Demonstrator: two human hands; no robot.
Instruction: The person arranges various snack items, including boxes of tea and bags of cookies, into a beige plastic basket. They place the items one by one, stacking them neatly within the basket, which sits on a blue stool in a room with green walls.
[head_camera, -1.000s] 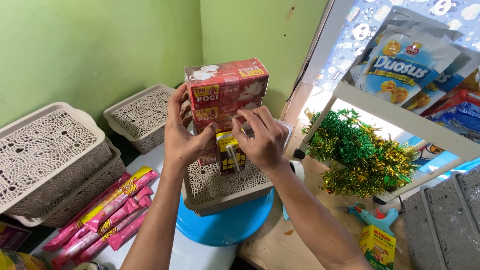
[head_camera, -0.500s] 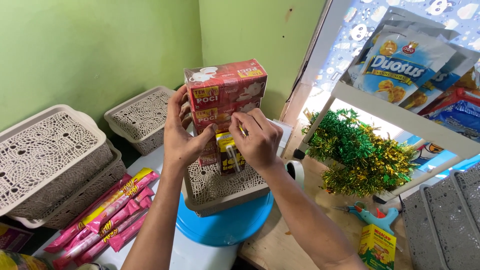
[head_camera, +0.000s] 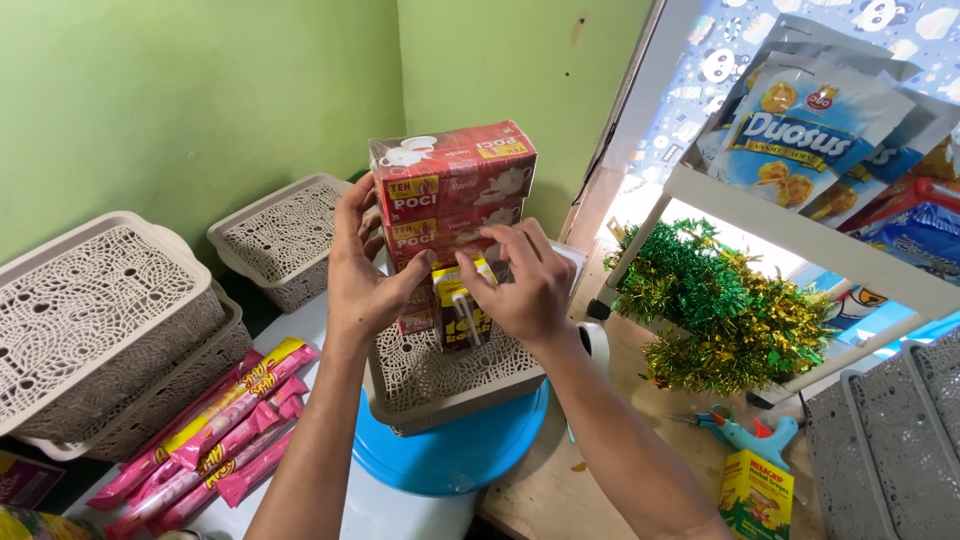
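A stack of red tea boxes (head_camera: 455, 185) stands upright in a beige perforated basket (head_camera: 440, 385) that rests on a blue round lid (head_camera: 455, 455). My left hand (head_camera: 360, 275) presses against the left side of the stack. My right hand (head_camera: 520, 285) holds a small yellow and brown carton (head_camera: 458, 310) with a straw on it, set against the front of the red boxes inside the basket.
Empty beige baskets (head_camera: 95, 320) and another basket (head_camera: 285, 235) sit at left, with pink and yellow snack sticks (head_camera: 215, 430) below. Green and gold tinsel (head_camera: 720, 305), a glue gun (head_camera: 745, 435), a small yellow box (head_camera: 755, 495) and a white shelf of snack packets (head_camera: 810, 130) stand at right.
Both hands stay on the boxes in the basket. My right hand has shifted slightly down and left over the small yellow carton.
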